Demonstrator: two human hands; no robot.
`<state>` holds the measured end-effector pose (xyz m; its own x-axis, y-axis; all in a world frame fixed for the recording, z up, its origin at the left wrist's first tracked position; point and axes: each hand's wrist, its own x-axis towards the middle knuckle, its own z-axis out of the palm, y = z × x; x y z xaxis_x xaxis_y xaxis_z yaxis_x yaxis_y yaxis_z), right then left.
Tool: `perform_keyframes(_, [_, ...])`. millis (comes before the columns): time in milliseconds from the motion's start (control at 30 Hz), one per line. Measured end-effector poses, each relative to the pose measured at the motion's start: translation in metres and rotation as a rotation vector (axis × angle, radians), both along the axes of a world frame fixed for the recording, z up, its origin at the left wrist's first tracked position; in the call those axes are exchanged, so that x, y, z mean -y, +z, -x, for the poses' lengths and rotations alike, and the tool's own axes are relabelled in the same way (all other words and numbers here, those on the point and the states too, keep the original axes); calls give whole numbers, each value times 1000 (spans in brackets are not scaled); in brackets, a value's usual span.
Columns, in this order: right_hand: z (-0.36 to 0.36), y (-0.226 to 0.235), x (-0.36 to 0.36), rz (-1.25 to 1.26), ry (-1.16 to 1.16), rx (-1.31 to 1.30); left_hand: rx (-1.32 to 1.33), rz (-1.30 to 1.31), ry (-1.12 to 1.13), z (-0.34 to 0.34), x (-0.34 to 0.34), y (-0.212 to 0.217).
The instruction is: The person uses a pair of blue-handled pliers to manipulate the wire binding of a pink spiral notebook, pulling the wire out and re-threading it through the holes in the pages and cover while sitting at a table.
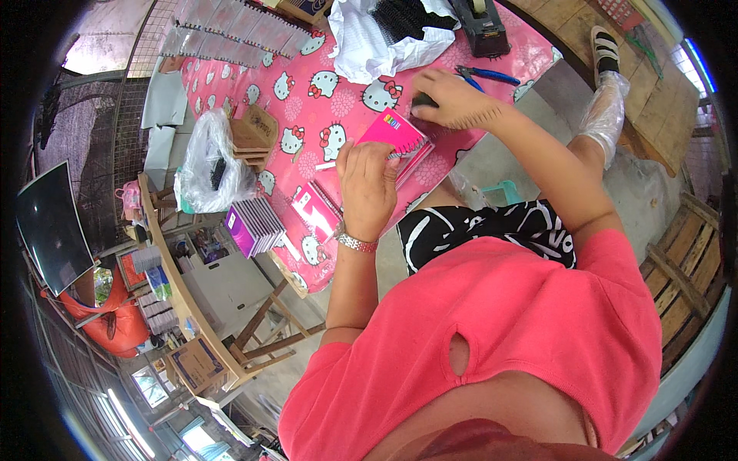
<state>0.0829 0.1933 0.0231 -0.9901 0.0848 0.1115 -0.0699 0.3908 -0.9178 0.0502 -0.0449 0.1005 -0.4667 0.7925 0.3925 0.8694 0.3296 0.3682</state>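
Observation:
My left hand (367, 183) rests with its fingers closed on the near left edge of a pink spiral notebook (392, 132). The notebook lies on a pink tablecloth with cartoon cat figures. Beyond its right side, my right hand (447, 97) curls around a small black object (423, 101), whose kind I cannot make out. Pliers with blue handles (492, 75) lie just past that hand. Another pink notebook (315, 207) sits left of my left wrist. Close by stands a row of purple-covered spiral notebooks (256, 227).
A white bag (354, 54) with black spiral coils (400, 21) and a black tape dispenser (483, 31) occupy the far side. Rows of spiral-bound notebooks (231, 34) stand far left. A clear plastic bag (207, 173) and brown cardboard (255, 131) lie along the left edge.

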Motion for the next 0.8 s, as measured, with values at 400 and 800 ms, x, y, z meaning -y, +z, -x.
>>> perform_keyframes(400, [-1,64,-2,605,597,60,-57,33,212,-6,8,-4])
perform_keyframes(800, [-1,79,-4,-82,412,75,-52,-28,181,-3,3,-2])
